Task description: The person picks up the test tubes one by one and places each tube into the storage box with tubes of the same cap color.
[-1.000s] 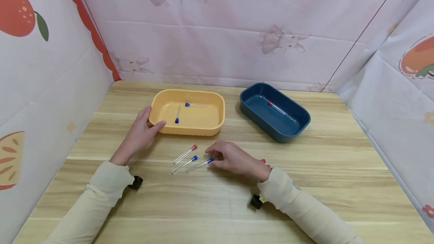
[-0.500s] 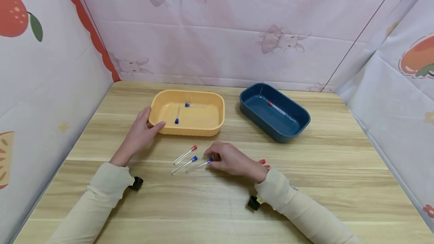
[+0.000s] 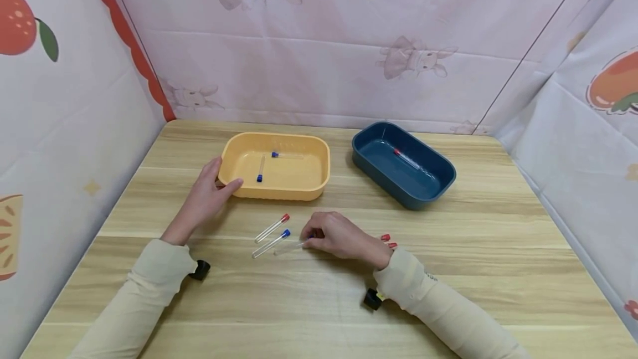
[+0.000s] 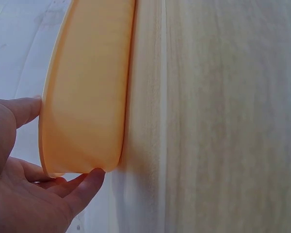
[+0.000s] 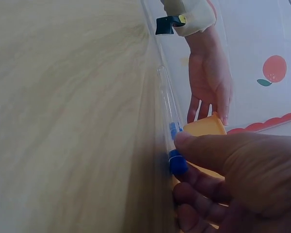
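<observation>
My left hand (image 3: 206, 193) holds the left end of a yellow plastic basin (image 3: 279, 194), thumb at the rim and fingers round the end wall. Two blue-capped test tubes lie in that basin. Over the table, my right hand (image 3: 341, 237) pinches a clear test tube (image 5: 169, 99) near its blue cap (image 5: 177, 164); the head view shows that cap mostly covered by the fingers. Just left of it lie another blue-capped test tube (image 3: 271, 244) and a red-capped test tube (image 3: 271, 228).
A dark blue basin (image 3: 423, 202) stands at the back right with one red-capped tube (image 3: 407, 159) inside. Red caps (image 3: 386, 237) of more tubes show behind my right wrist. Printed cloth walls border the wooden table (image 3: 279, 303) at the back and sides.
My right fingers have shifted slightly and now cover most of the blue cap, which showed more plainly before. My left hand stays at the yellow basin.
</observation>
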Tool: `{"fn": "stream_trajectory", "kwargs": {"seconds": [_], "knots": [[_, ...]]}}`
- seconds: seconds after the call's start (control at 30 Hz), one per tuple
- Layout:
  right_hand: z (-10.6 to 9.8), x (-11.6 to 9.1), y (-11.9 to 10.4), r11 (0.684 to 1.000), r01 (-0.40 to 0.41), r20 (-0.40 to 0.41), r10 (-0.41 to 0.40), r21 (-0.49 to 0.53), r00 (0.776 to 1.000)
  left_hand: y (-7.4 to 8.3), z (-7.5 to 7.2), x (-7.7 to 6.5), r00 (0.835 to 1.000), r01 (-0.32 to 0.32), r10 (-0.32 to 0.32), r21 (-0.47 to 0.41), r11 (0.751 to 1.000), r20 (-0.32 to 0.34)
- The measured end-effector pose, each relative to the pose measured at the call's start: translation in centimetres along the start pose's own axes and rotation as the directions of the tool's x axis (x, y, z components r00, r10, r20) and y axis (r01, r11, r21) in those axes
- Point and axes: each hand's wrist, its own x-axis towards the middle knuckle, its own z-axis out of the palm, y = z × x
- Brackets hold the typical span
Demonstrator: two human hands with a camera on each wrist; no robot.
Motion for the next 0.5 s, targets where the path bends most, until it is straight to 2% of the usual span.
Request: {"fn": "stream_trajectory", "kwargs": {"seconds": [0.5], "knots": [[-0.9,-1.2,-0.2,0.999,-0.029,0.051,0.031,-0.043,0.998,0.3,0.0,-0.2,1.0,-0.002,0.002,-0.028,1.0,0.009]]}}
